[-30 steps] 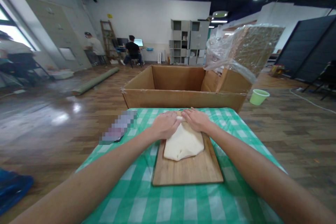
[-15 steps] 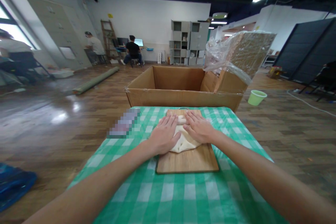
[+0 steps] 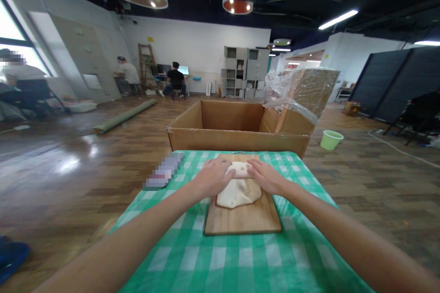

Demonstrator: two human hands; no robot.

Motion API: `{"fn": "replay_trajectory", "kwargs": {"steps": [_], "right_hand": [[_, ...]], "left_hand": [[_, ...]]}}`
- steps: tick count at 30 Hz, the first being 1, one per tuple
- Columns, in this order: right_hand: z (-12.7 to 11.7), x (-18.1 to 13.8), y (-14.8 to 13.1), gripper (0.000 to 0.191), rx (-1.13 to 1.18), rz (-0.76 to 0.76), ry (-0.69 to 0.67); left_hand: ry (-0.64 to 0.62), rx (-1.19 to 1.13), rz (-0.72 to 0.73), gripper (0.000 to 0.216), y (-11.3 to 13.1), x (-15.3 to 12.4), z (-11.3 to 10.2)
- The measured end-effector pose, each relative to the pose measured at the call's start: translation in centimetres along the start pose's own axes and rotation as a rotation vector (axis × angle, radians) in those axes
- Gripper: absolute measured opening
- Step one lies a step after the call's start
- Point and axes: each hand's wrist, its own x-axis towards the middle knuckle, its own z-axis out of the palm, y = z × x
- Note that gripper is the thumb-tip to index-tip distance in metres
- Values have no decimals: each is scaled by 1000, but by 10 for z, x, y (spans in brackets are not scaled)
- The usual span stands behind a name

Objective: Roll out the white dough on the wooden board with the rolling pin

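Pale dough [image 3: 239, 193] lies on a wooden cutting board [image 3: 243, 225], its far edge folded over into a thick roll and its near part spread flat. My left hand [image 3: 213, 177] grips the left end of the roll, thumb on the near side and fingers curved over the far side. At the right end, my right hand [image 3: 267, 176] holds the roll in the same way, its fingertips partly hidden. Small dents show on the dough between the two hands.
A green checked tablecloth [image 3: 192, 256] covers the table. At its left edge lies a blurred flat object [image 3: 164, 171]. Beyond the table stands a large open cardboard box [image 3: 237, 139], with a green bucket [image 3: 332, 140] to the right. Several people sit farther back.
Both hands have gone from lying flat on the dough to curling around the ends of its roll, slightly farther apart. More of the dough shows. The view has tilted up a little.
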Motion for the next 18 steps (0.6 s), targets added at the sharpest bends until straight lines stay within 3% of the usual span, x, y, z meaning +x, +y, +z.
{"fn": "replay_trajectory", "kwargs": {"steps": [3,6,10,14,18], "right_hand": [[1,6,9,50,-238,154,73],[12,6,10,54,-364,237,65],[17,17,14,67,-413,239,17],[8,48,31,80,-438,261,12],[10,71,46,66,-474,204,-55]], "left_hand": [[75,57,-45,41,-9,20,18],[59,84,-111,47,-14,24,37],[26,107,-161,57,-25,34,41],[61,154,-170,60,-44,68,39],[-50,182,-74,45,-58,93,54]]}}
